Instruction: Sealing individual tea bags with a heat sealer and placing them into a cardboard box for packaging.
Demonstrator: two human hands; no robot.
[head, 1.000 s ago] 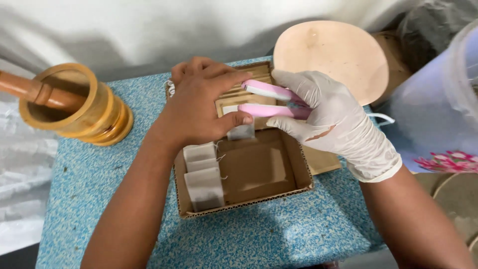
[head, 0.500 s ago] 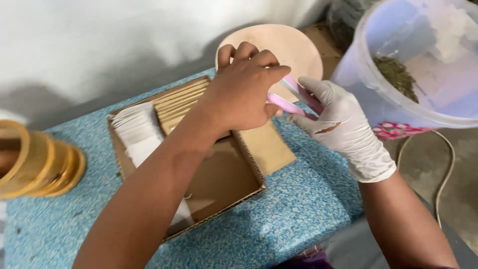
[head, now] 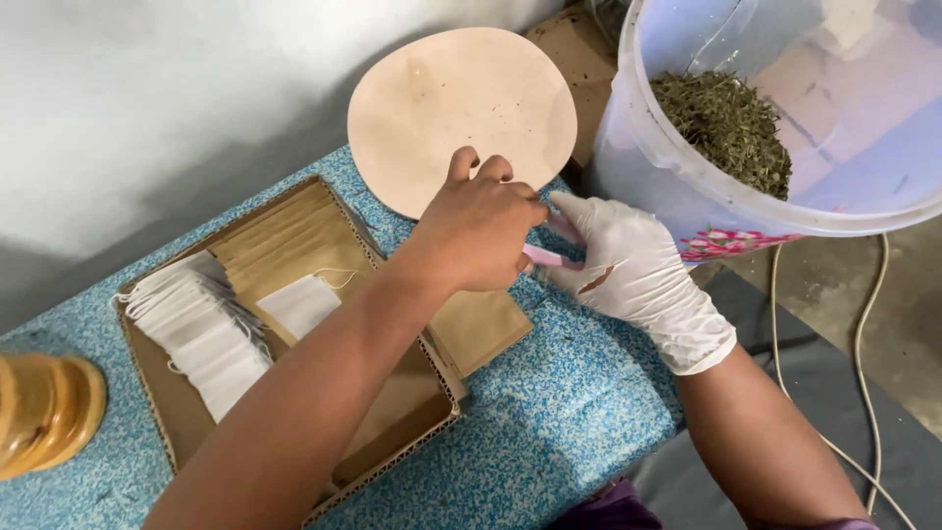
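pinching a slim pink tool (head: 546, 258) between both hands: left hand (head: 481, 234) bare, fingers curled and pressed together over the near end; right hand (head: 628, 270) in a white glove (head: 677, 314), fingers (head: 579, 211) partly spread and wrapped round the far end, glove torn at the palm. only a short pink stretch showing between the two hands, so exact shape and kind hard to tell. judged light, stiff, smooth plastic, likely a little slippery against the glove; best held along its flat sides near the middle, with thumb and forefinger, not at the tip.

moving outward: at 12 o'clock from the hands, a round pale lid (head: 461, 113) leaning against the wall, just beyond the knuckles. at 2 o'clock, a large translucent tub (head: 667, 186) with dried green herb (head: 726, 123) inside, close beside the gloved hand. at 8 o'clock, an open cardboard box (head: 392, 442) under the left forearm, holding a stack of brown paper sleeves (head: 280, 240) and a row of white filter bags (head: 196, 329) with strings, soft and flimsy, easily creased. at 9 o'clock, far edge, a yellow wooden mortar (head: 44, 412), partly cut off. all resting on a blue speckled table top (head: 549, 422); a pale cable (head: 868, 334) on the floor at 4 o'clock.
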